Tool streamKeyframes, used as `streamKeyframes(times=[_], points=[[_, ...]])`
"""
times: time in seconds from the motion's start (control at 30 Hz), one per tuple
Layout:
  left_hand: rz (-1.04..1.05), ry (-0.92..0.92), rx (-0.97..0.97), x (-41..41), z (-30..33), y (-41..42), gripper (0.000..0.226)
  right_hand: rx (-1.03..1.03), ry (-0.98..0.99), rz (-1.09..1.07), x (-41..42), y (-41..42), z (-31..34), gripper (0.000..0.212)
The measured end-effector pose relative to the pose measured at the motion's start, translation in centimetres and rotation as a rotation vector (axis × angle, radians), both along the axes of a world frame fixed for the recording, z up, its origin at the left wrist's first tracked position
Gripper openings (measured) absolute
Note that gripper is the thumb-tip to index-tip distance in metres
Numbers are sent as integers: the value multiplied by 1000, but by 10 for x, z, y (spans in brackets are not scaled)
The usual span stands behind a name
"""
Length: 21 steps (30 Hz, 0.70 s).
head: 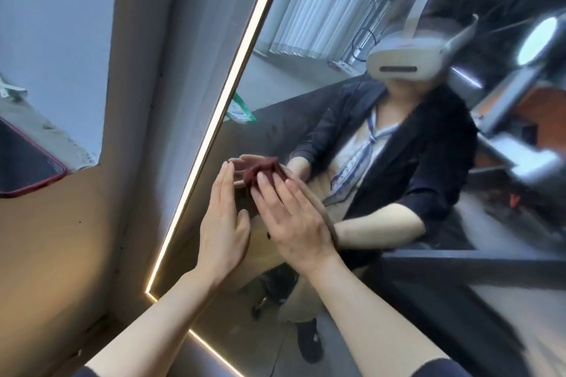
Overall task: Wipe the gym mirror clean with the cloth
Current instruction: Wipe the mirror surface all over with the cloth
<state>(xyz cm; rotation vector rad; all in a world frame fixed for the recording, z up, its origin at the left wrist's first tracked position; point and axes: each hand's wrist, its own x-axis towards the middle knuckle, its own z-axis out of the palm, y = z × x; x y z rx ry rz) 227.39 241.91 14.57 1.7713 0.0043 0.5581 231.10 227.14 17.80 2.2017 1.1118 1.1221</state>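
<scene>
Fingers of the right hand (294, 223) lie straight and flat, pressing a dark red cloth (260, 174) against the mirror (306, 101).
The cloth is bunched under and just past the right fingertips, its folds showing above them, and it meets its own reflection in the glass. The left hand (223, 223) is open too, fingers straight and together, holding nothing; its fingertips reach the glass just left of the cloth, near the mirror's lit edge strip (214, 119). Beyond the fingers the mirror shows the person's reflection, with a white headset (404, 61) and a dark jacket. Left of the strip is a grey wall (144, 70), and far left of the fingers a red-edged dark panel (24, 162).
</scene>
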Motion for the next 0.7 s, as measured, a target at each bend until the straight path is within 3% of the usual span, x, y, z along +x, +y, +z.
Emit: streamKeyframes(times=[0.1, 0.23, 0.3, 0.37, 0.5, 0.6, 0.67, 0.7], points=[[0, 38, -8, 1, 2, 15, 75, -37, -13, 45, 3, 6, 24, 38], [4, 60, -78, 6, 10, 13, 73, 417, -337, 40, 24, 36, 125, 38], [19, 53, -102, 6, 10, 7, 74, 544, -422, 11, 33, 46, 146, 42], [39, 40, -136, 8, 7, 3, 75, 452, -409, 12, 38, 54, 130, 42], [81, 73, -219, 10, -2, 4, 76, 183, -109, 10, 34, 53, 48, 43], [61, 131, -212, 5, -5, 15, 75, -33, 39, 4, 26, 47, 25, 44], [36, 137, -195, 5, -4, 23, 74, -67, -31, 31, 27, 50, 48, 41], [26, 129, -192, 5, -2, 26, 74, 14, -125, 44, 31, 55, 69, 40]])
